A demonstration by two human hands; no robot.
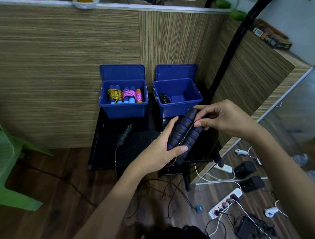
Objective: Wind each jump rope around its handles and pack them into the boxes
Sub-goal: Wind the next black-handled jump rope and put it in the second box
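- While your left hand point(162, 147) curls around the pair of black handles point(182, 133) with blue rings, thumb across their near end, you hold them side by side above the black bench point(133, 154).
- Your right hand point(222, 117) pinches at the upper part of the handles, thumb and fingertips pressed on the right one; the thin black cord point(169, 191) trails down from them toward the floor.
- The left blue box point(123, 106) stands on the bench with its lid up and holds wound ropes: a yellow bundle point(115, 95), a pink bundle point(128, 95) and an orange-tipped one point(139, 95).
- The right blue box point(177, 99), just beside it and also open, holds one black coil point(164, 98) in its left corner.
- Another black handle with green rings point(125, 135) lies loose on the bench, left of your hands.
- A dark pole point(227, 55) leans up just right of the right box.
- Power strips point(225, 203), white cables and black adapters clutter the floor to your right; a green plastic chair point(3, 158) stands at the left.
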